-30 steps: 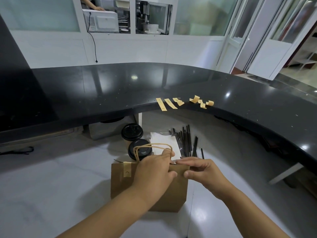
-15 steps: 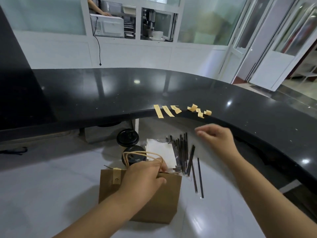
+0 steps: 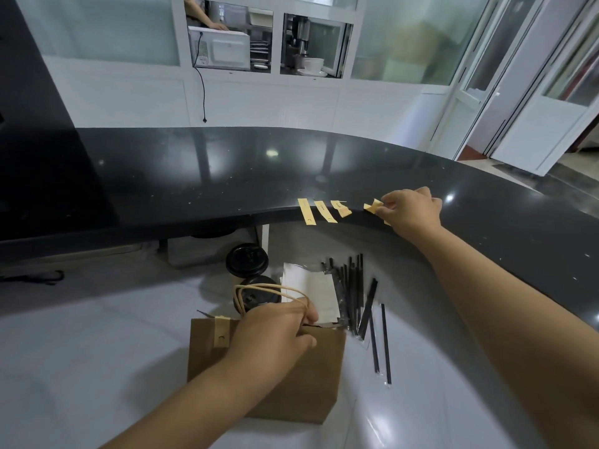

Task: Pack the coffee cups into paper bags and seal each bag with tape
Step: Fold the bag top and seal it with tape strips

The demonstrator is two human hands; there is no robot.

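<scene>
- Head view: brown paper bag (image 3: 291, 377) stands upright on the white lower counter (image 3: 81, 367), mouth up, long axis of its top edge running left-right.
- Left hand (image 3: 275, 328) clamps the bag's top edge, fingers curled over the rim; twisted paper handles (image 3: 259, 291) loop up behind the knuckles.
- One tape strip (image 3: 221, 332) already folded over the rim at the bag's left, running vertically; small dark mark on it, not readable.
- Right hand (image 3: 410, 210) reaches to the edge of the black counter (image 3: 194, 176), fingertips (image 3: 384, 207) pinching a curled tape piece (image 3: 372, 206).
- Three more tape strips (image 3: 319, 211) stuck on that edge to the left, long axes roughly toward the camera, ends hanging over. Faint marks on them, unreadable.
- Two coffee cups with black lids behind the bag: far one (image 3: 247, 259) fully visible, near one (image 3: 256, 294) partly behind the handles. Lid embossing illegible.
- White napkins (image 3: 311, 290) right of the cups; black wrapped straws (image 3: 356, 296) beside them, mostly pointing away from the camera.
</scene>
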